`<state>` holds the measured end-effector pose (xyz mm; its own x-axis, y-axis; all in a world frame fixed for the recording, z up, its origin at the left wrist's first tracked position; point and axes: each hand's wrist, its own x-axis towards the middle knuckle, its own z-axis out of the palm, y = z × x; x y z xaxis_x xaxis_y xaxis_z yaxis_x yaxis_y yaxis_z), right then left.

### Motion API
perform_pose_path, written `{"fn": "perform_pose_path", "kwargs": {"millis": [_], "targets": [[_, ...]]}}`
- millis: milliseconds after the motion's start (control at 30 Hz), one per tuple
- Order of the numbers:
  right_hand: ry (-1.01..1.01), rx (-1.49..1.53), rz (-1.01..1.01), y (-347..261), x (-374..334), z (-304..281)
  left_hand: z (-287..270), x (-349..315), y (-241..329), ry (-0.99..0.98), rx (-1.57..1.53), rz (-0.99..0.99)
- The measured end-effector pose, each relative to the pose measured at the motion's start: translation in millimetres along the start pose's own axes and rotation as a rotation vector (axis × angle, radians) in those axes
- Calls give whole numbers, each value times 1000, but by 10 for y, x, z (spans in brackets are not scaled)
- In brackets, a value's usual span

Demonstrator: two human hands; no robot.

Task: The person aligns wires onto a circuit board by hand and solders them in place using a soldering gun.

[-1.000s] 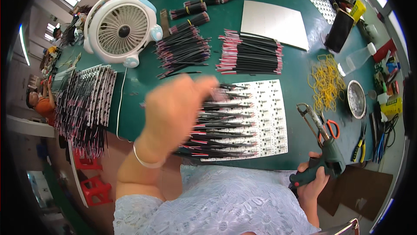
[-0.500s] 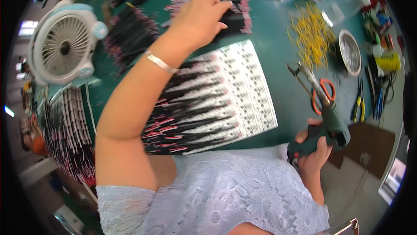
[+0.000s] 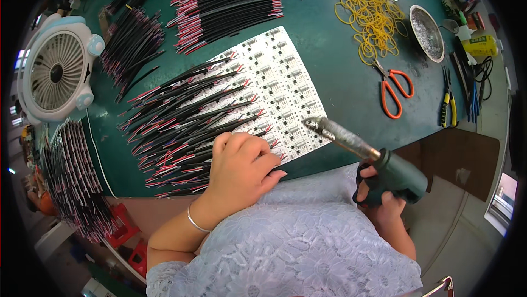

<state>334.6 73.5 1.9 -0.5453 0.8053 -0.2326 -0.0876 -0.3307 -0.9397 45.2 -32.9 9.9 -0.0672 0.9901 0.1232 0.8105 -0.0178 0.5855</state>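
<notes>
My right hand (image 3: 388, 207) is wrapped round the dark green handle of a soldering gun (image 3: 351, 142). Its metal tip points left, over the right edge of a white circuit board panel (image 3: 285, 86). Rows of black-sleeved wires (image 3: 189, 97) with red and white ends fan out leftward from the panel. At the panel's near edge my left hand (image 3: 241, 168) is closed, its fingers curled over the lowest wires; what they hold, if anything, is hidden. Beyond the panel lies a bundle of loose black-sleeved wires (image 3: 230, 9).
A white fan (image 3: 55, 75) stands at the left, beside more wire bundles (image 3: 132, 44). To the right lie a heap of yellow rubber bands (image 3: 370, 17), a metal bowl (image 3: 427, 34), orange-handled scissors (image 3: 395, 91) and yellow-black pliers (image 3: 447, 99). Finished-looking wired strips (image 3: 74, 176) hang at the left edge.
My left hand has come back from the far wire bundle to the panel's near edge. My right hand has swung the soldering gun's tip leftward to the panel.
</notes>
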Motion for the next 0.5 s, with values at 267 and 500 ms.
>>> {"fn": "perform_pose_path", "kwargs": {"millis": [267,500], "targets": [[-54,-207,-101,140,-274,-105,207,-6,92,159,157,-54],[-263,-378,-7,195,-368,-311,212,16,118,147,175,-102]]}}
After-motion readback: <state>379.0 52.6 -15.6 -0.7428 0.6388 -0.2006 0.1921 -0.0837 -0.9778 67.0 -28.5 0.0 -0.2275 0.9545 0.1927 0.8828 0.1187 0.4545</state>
